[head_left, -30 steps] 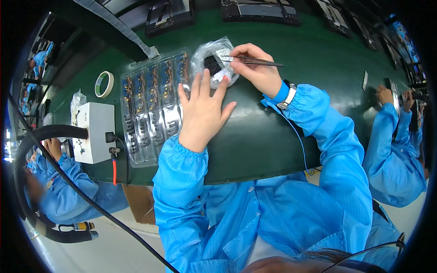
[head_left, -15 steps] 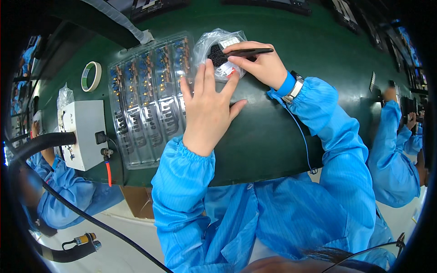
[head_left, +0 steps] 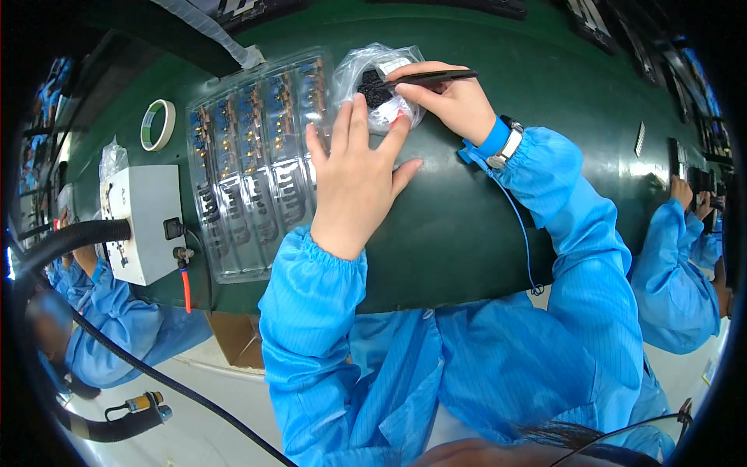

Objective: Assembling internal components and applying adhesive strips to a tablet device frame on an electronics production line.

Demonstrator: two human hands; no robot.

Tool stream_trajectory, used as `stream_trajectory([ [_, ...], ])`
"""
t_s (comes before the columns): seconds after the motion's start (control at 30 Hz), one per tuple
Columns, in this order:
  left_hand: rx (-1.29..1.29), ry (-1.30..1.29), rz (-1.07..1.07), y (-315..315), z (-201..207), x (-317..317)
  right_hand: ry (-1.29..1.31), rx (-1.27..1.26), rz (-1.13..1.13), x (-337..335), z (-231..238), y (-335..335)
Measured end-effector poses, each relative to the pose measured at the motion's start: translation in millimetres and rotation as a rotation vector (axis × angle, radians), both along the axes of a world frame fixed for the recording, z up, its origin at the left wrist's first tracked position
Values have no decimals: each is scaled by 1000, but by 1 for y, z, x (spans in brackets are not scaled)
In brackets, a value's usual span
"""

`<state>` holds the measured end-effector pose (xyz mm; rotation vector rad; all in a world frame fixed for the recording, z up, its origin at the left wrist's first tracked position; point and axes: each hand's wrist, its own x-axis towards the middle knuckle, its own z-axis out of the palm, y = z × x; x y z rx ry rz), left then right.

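At the far left of the green table [head_left: 467, 233] sits a co-worker in a blue sleeve [head_left: 117, 331], partly behind a black ribbed hose [head_left: 89, 233]. The hose runs into a white box [head_left: 153, 226], from whose right side a short orange-red tube [head_left: 186, 290] hangs toward the near edge. Beyond the box stands a crumpled clear wrapper [head_left: 113, 159], and to its right a roll of pale tape [head_left: 169, 128] (up on its edge, by the look of it). Next comes a long clear tray [head_left: 241, 275], with rows of blue and copper-coloured parts [head_left: 253, 117] showing in its far half.

The left hand [head_left: 354, 183] lies palm down just right of the tray, its fingers spread wide and gripping nothing that shows; its longer fingertips touch the near side of a clear bag [head_left: 350, 71]. That bag lies on the table between the tray and the right hand [head_left: 464, 107], its mouth folded back around a heap of small black pieces [head_left: 373, 89]. The right hand's thumb and fingers are pinched closely on black tweezers [head_left: 438, 77], whose tips point left into the bag, over the heap; whether they grip a piece is too small to tell. A watch [head_left: 508, 148] and a blue wristband [head_left: 492, 138] circle that wrist, and a thin blue cord [head_left: 526, 233] trails to the near edge. Farther right lie a small pale strip [head_left: 640, 139] and another co-worker's blue sleeve [head_left: 671, 261].
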<state>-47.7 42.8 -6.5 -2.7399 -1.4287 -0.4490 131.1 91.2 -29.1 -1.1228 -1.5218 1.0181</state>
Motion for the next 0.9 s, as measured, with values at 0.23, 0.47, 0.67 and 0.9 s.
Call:
stream_trajectory([
  [0.23,46,-629,-26,9,11,-1,254,37,-33,2,28,-26],
  [0.47,51,-916,-93,6,15,-7,380,-106,72,-6,58,-62],
  [0.67,108,-886,-111,6,18,-7,395,-158,108,-7,59,-63],
  [0.9,29,-1096,-169,5,18,-12,360,108,206,-6,52,-61],
])
